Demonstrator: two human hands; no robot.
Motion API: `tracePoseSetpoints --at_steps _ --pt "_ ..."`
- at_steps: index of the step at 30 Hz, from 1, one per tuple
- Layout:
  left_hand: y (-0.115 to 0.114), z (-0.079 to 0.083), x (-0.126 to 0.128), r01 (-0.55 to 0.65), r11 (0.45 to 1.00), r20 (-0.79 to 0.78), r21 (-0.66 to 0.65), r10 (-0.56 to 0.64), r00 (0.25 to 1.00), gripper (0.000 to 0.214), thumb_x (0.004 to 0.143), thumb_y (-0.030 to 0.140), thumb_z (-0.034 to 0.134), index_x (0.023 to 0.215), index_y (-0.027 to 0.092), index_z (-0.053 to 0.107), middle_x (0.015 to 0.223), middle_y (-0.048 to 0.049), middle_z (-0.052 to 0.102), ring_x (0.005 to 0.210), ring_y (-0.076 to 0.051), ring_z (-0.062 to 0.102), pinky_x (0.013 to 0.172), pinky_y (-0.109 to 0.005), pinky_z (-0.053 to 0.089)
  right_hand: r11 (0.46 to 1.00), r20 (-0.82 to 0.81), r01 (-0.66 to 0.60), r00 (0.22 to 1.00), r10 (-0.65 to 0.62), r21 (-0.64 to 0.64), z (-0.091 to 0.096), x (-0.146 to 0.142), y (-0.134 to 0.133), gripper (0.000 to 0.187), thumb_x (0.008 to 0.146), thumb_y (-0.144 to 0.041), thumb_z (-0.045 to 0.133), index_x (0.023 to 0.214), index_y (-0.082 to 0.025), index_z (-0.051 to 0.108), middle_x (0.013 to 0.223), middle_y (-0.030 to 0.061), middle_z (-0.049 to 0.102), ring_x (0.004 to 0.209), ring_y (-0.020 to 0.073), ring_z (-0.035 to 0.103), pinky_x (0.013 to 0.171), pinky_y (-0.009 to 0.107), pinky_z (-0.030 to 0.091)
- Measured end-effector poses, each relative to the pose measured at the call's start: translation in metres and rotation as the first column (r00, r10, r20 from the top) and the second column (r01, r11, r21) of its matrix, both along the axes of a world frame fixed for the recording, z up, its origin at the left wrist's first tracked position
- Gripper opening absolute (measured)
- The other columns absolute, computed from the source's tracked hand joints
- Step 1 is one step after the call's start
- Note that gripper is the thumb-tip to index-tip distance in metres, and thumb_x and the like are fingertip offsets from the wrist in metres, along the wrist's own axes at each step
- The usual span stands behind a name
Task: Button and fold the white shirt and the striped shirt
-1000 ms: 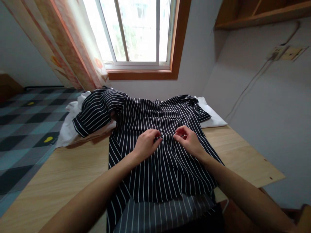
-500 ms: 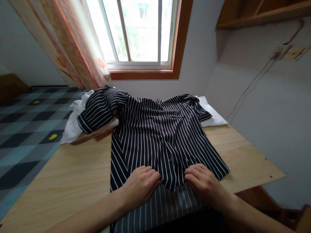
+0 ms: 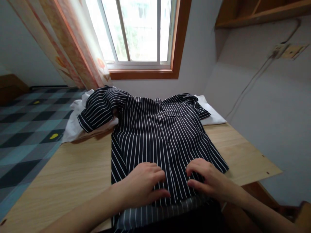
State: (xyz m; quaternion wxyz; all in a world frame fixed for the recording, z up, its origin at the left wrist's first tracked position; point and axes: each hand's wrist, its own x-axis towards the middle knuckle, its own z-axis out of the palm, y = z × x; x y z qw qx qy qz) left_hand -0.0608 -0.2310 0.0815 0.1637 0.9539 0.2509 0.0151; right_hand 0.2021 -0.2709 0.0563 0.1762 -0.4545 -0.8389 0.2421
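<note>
A black shirt with white stripes [image 3: 150,136] lies front side up on the wooden board [image 3: 80,168], its collar end toward the window and its hem toward me. Buttons run down its middle, and the short sleeves spread to both sides. Over the lower left front is my left hand [image 3: 147,183], thumb and fingers apart with nothing between them. My right hand [image 3: 205,178] is over the lower right front, its thumb also parted from the curled fingers. Whether the fingertips touch the cloth is hard to tell. Near me the hem hangs past the board's edge.
White cloth [image 3: 73,124] lies under the left sleeve, and more white cloth [image 3: 212,113] under the right one. A checked bedspread [image 3: 29,129] is at left. Beyond are a curtain [image 3: 73,42], a window [image 3: 141,35] and a wall socket [image 3: 289,51] with a cable.
Both hands have let go of the shirt's hem and their fingers have opened. The front hem has dropped toward me, and the front panel lies straighter.
</note>
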Motion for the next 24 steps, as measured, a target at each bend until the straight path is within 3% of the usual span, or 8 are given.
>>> tracePoseSetpoints --at_steps 4,8,11,15,20,24 --pt "0.018 -0.006 0.011 -0.132 0.989 -0.024 0.063 0.134 0.991 0.025 0.086 0.042 0.064 0.087 0.017 0.063 0.085 -0.0031 0.066 0.078 -0.019 0.058 0.068 -0.030 0.042 0.983 0.035 0.024 0.999 -0.031 0.181 0.000 -0.027 0.013 0.016 0.089 -0.028 0.059 0.100 -0.018 0.059 0.103 0.0070 0.062 0.095 0.0208 0.055 0.085 0.038 0.045" --pt "0.034 -0.023 0.019 -0.185 0.979 -0.105 0.084 0.194 0.975 0.026 0.085 0.042 0.064 0.081 0.015 0.063 0.082 -0.0055 0.066 0.078 -0.020 0.059 0.069 -0.031 0.043 0.975 0.219 -0.009 0.975 -0.041 0.221 -0.009 -0.057 0.026 0.016 0.089 -0.030 0.056 0.096 -0.016 0.060 0.095 0.0077 0.062 0.088 0.0214 0.056 0.076 0.035 0.048" --pt "0.041 -0.029 0.020 -0.224 0.974 -0.132 0.020 0.225 0.965 0.022 0.083 0.037 0.065 0.078 0.016 0.063 0.082 -0.0047 0.065 0.077 -0.020 0.059 0.067 -0.030 0.043 0.965 0.341 0.069 0.927 -0.156 0.255 -0.018 -0.069 0.034 0.010 0.085 -0.024 0.055 0.088 -0.015 0.059 0.090 0.0085 0.061 0.084 0.0222 0.057 0.069 0.033 0.047" --pt "0.045 -0.026 0.021 -0.268 0.961 -0.135 -0.062 0.258 0.957 0.018 0.081 0.035 0.064 0.077 0.017 0.062 0.079 -0.0027 0.064 0.075 -0.019 0.059 0.065 -0.029 0.043 0.947 0.409 0.118 0.881 -0.239 0.299 -0.026 -0.069 0.040 0.013 0.080 -0.013 0.053 0.091 -0.015 0.058 0.087 0.0091 0.062 0.081 0.0221 0.059 0.064 0.030 0.046" --pt "0.046 -0.027 0.032 -0.329 0.942 -0.066 -0.059 0.325 0.943 0.021 0.083 0.036 0.062 0.092 0.018 0.064 0.082 -0.0032 0.066 0.074 -0.019 0.060 0.067 -0.030 0.045 0.936 0.338 0.205 0.893 -0.298 0.285 -0.034 -0.057 0.046 0.026 0.081 -0.004 0.047 0.104 -0.014 0.056 0.089 0.0079 0.065 0.079 0.0190 0.062 0.068 0.029 0.047" --pt "0.049 -0.038 0.041 -0.312 0.950 0.019 -0.032 0.313 0.950 0.017 0.084 0.031 0.059 0.091 0.017 0.066 0.083 -0.0035 0.066 0.076 -0.018 0.061 0.071 -0.031 0.047 0.923 0.211 0.309 0.910 -0.357 0.228 -0.036 -0.050 0.050 0.017 0.089 -0.018 0.050 0.103 -0.014 0.058 0.088 0.0085 0.068 0.080 0.0200 0.064 0.072 0.031 0.047"
